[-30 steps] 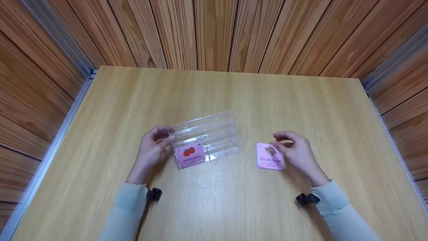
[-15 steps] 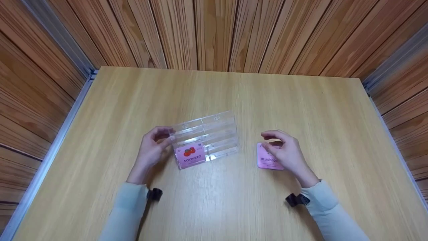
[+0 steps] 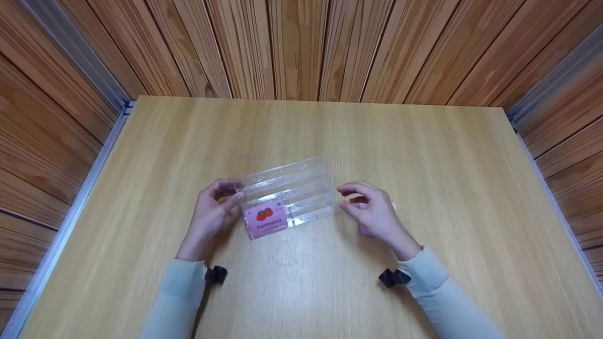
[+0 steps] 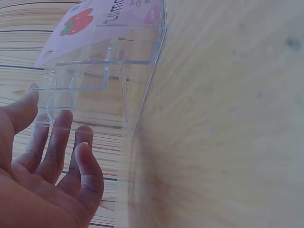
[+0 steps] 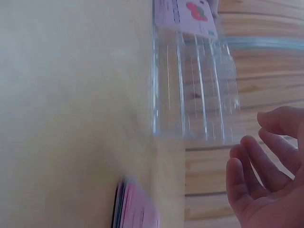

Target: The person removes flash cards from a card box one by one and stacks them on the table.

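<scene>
My left hand (image 3: pixel 210 209) pinches the left edge of a clear plastic tiered card stand (image 3: pixel 307 189), thumb on the near side and fingers behind. A pink tomato card (image 3: pixel 266 220) sits at the left of the stand's lowest tier; the other tiers hold no cards. My right hand (image 3: pixel 374 212), fingers loosely bent and holding nothing, hovers just off the stand's right edge. Beneath it lies a stack of pink cards (image 5: pixel 137 209), mostly hidden by the hand in the head view. The left wrist view shows the stand's clear steps (image 4: pixel 95 90) from the side.
Everything stands on a light wooden table (image 3: pixel 301 292). Wood-plank walls (image 3: pixel 297 47) rise behind it and on both sides, with metal rails (image 3: pixel 70 226) along the edges. Dark wrist cameras (image 3: pixel 216 275) are strapped at both cuffs.
My right hand has moved left, from the right side of the mushroom card stack across it toward the stand. The stack stays on the table. My left hand keeps its hold on the stand.
</scene>
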Tool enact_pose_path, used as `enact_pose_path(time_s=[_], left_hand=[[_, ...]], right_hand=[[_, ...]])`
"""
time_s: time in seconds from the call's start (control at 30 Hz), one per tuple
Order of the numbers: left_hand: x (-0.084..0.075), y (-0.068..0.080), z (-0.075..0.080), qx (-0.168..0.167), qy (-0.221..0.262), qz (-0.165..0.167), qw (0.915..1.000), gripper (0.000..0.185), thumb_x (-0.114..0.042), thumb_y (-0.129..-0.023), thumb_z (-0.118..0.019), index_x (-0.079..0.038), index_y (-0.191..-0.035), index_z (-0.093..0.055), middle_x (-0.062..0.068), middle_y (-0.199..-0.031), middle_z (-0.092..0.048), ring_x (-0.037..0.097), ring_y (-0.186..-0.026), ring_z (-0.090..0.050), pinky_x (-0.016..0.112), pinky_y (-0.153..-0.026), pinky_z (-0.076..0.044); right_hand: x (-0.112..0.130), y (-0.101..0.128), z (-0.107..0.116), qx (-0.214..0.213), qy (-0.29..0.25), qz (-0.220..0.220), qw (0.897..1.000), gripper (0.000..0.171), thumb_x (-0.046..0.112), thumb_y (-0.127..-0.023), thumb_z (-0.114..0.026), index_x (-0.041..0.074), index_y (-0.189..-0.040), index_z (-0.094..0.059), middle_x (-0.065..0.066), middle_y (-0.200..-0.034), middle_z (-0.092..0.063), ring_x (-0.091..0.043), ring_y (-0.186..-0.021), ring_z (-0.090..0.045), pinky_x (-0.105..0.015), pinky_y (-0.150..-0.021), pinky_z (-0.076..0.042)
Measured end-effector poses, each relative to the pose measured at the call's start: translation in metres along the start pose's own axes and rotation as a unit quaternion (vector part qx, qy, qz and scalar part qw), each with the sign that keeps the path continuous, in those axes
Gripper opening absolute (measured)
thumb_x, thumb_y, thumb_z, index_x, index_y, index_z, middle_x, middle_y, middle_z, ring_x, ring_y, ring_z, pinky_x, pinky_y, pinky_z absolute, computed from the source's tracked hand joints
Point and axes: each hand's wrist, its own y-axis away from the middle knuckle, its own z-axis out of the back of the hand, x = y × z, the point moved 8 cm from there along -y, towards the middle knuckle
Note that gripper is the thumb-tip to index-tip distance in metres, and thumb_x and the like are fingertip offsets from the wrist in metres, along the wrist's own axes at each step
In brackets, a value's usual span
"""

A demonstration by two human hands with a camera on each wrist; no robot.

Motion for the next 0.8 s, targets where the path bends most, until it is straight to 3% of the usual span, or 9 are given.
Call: enact_pose_path(time_s=[0.27,0.43,0.6,0.8], left_hand=[[0.0,0.0,0.0,0.002,0.003,0.001,1.0,0.034,-0.017,-0.095,-0.069,-0.009,-0.127,-0.06,0.007,-0.123,-0.06,0.022,-0.116,-0.054,0.04,-0.103,-0.041],[-0.002,0.0,-0.001,0.0,0.002,-0.017,0.9999,0.032,-0.014,-0.095,-0.069,-0.007,-0.125,-0.06,0.009,-0.122,-0.061,0.023,-0.114,-0.054,0.039,-0.102,-0.042],[-0.003,0.0,-0.001,-0.007,-0.008,-0.032,0.9994,0.031,-0.012,-0.095,-0.069,-0.005,-0.124,-0.061,0.011,-0.12,-0.062,0.025,-0.111,-0.055,0.039,-0.101,-0.042],[-0.002,0.002,0.001,-0.01,-0.005,-0.024,0.9997,0.031,-0.012,-0.094,-0.069,-0.007,-0.124,-0.061,0.008,-0.12,-0.062,0.023,-0.113,-0.055,0.04,-0.101,-0.042]], right_hand=[[0.021,-0.011,-0.043,0.039,0.008,0.055,0.998,0.033,0.003,-0.087,-0.075,0.004,-0.119,-0.069,-0.005,-0.117,-0.067,-0.023,-0.107,-0.063,-0.038,-0.089,-0.054],[0.033,-0.013,-0.069,0.064,0.012,0.094,0.993,0.036,0.005,-0.086,-0.077,0.002,-0.12,-0.069,-0.006,-0.121,-0.066,-0.023,-0.11,-0.062,-0.033,-0.089,-0.054],[0.04,-0.014,-0.089,0.092,0.037,0.107,0.989,0.04,0.006,-0.087,-0.075,0.004,-0.126,-0.067,-0.007,-0.13,-0.063,-0.022,-0.118,-0.059,-0.032,-0.09,-0.053],[0.044,-0.017,-0.103,0.111,0.045,0.11,0.987,0.044,0.003,-0.087,-0.073,0.007,-0.13,-0.064,-0.007,-0.135,-0.061,-0.023,-0.124,-0.056,-0.033,-0.095,-0.05]])
